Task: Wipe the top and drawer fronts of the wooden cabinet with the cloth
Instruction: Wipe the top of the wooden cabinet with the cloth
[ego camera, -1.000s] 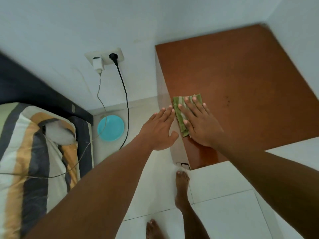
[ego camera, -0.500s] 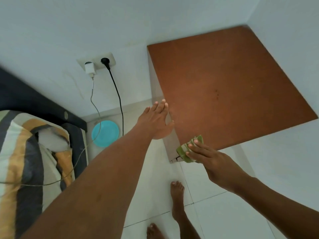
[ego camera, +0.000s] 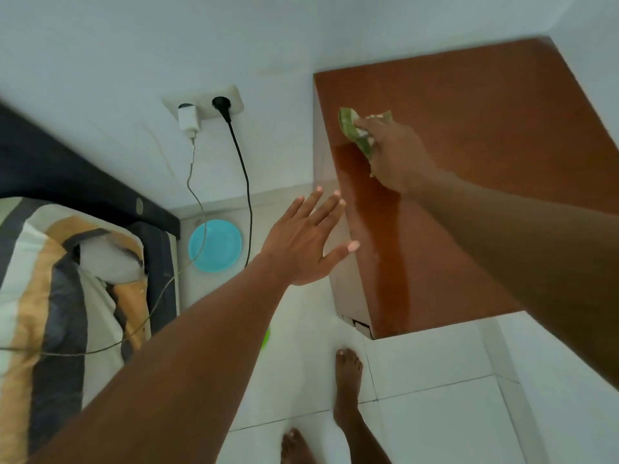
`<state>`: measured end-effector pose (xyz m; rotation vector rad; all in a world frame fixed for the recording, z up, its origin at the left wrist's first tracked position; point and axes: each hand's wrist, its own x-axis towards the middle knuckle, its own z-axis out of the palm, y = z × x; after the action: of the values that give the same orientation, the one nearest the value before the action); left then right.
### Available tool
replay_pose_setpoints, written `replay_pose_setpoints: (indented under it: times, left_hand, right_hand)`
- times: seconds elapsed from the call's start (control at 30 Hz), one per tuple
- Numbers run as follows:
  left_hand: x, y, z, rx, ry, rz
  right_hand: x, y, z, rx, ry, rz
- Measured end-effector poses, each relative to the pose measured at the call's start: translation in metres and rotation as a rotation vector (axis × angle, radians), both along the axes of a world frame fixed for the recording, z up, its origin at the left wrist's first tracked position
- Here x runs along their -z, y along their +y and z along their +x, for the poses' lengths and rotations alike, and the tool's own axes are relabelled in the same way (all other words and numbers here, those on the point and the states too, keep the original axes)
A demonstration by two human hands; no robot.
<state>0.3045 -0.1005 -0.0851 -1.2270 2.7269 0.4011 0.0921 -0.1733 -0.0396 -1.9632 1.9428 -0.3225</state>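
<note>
Most of the green cloth (ego camera: 355, 128) hidden under the right hand (ego camera: 395, 152) — only blurred folds showing at the fingertips. Drawer fronts of the wooden cabinet (ego camera: 485, 135) out of sight from above; far right corner cut off by the frame edge. Striped bedding (ego camera: 50, 289) cropped at left. Small green object (ego camera: 266, 338) behind the left forearm — too hidden to identify.

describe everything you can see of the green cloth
The green cloth is bunched, soft-looking fabric, with paler patches showing between its folds. It lies on the top of the wooden cabinet, near that top's rear left corner. The right hand presses on it from above, fingers covering most of it. A glossy streak runs on the wood from it toward the front edge.
</note>
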Motion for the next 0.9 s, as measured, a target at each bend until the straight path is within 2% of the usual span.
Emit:
replay_pose_setpoints:
  times: [0.1, 0.23, 0.33, 0.43, 0.57, 0.67, 0.73, 0.8, 0.9]
  left_hand:
    - [0.004, -0.009, 0.002, 0.027, 0.017, 0.018]
    - [0.004, -0.020, 0.009, 0.078, 0.041, -0.035]
    - [0.009, -0.025, 0.002, 0.063, 0.075, -0.037]
    - [0.016, -0.027, -0.003, 0.019, 0.107, 0.021]
    - [0.017, -0.029, 0.000, 0.006, 0.119, 0.082]
    - [0.012, -0.033, 0.002, 0.018, 0.113, 0.093]
    - [0.011, -0.035, 0.002, 0.023, 0.104, 0.106]
    - [0.012, -0.035, 0.003, 0.021, 0.100, 0.118]
    - [0.011, -0.033, 0.001, 0.004, 0.098, 0.142]
  right_hand:
    - [0.015, -0.032, -0.002, -0.122, 0.037, 0.112]
    - [0.030, -0.060, -0.008, -0.251, 0.196, -0.002]
    - [0.045, -0.065, -0.004, -0.263, 0.233, 0.012]
    - [0.054, -0.062, 0.003, -0.208, 0.169, -0.054]
    - [0.048, -0.067, -0.001, -0.185, -0.018, -0.112]
    - [0.044, -0.099, 0.001, -0.123, -0.110, -0.180]
    - [0.042, -0.134, 0.009, -0.116, -0.136, -0.111]
    - [0.046, -0.159, 0.016, -0.217, -0.023, 0.021]
    - [0.059, -0.160, 0.016, -0.288, 0.187, 0.017]
